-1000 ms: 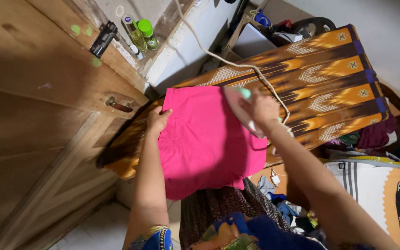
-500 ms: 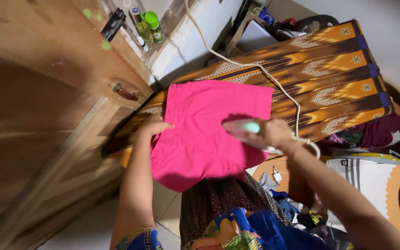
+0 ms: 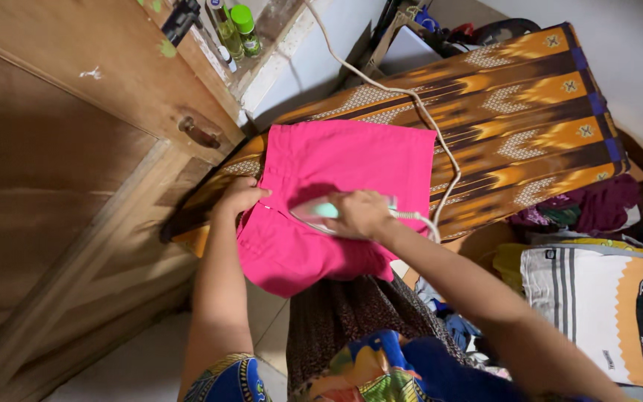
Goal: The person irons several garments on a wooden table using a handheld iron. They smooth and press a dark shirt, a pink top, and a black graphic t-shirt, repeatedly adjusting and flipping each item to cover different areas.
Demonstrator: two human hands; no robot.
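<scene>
On the patterned board (image 3: 530, 112), a pink garment (image 3: 344, 179) lies flat, its near edge hanging off the board's side toward the person. The right hand (image 3: 362, 214) is closed around the handle of a pale green iron (image 3: 318, 212), whose soleplate rests on the garment's lower middle. The left hand (image 3: 241, 197) lies flat on the garment's left edge, fingers spread, grasping nothing. The iron's cord (image 3: 418, 112) loops across the board toward the wall. A wooden door (image 3: 61, 171) stands to the left, green bottles (image 3: 236, 26) on a ledge above it, and folded clothes (image 3: 589, 290) sit at the right.
</scene>
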